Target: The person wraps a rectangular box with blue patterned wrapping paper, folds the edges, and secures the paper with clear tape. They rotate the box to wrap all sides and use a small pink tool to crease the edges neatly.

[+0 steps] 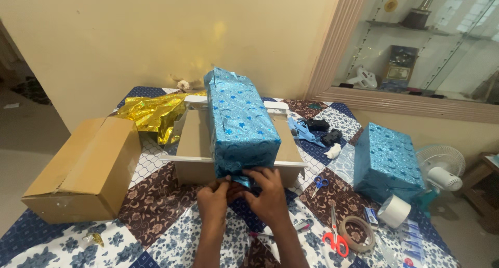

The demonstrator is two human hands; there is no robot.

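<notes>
Left hand: my left hand [214,198] sits at 6 o'clock of the view, fingers pinched shut on the loose flap of blue paper at the near end of the long box, so the fold does not spring open
Right hand: my right hand [267,192] lies just beside it, fingers pressed down and closed over the same flap; the two hands touch there
Long box: the box wrapped in blue starred paper [238,123] runs from 12 o'clock down toward my hands, resting across the open tray
Tray: a shallow cardboard tray [195,143] with white edges carries the box above the tabletop, so I judge its near end overhangs for easier folding
Tabletop: patchwork floral cloth [156,205] covers it
Brown carton: a plain carton [83,169] lies at 9 o'clock, well apart
Gold foil: crumpled gold paper [153,112] at 11 o'clock, behind the tray
Second wrapped box: a blue cube-like box [387,161] at 3 o'clock, set aside
Tools: red scissors [335,239], a tape ring [357,232] and a white roll [394,211] at 4 o'clock, near my right hand; small blue scissors [319,184] closer in
</notes>
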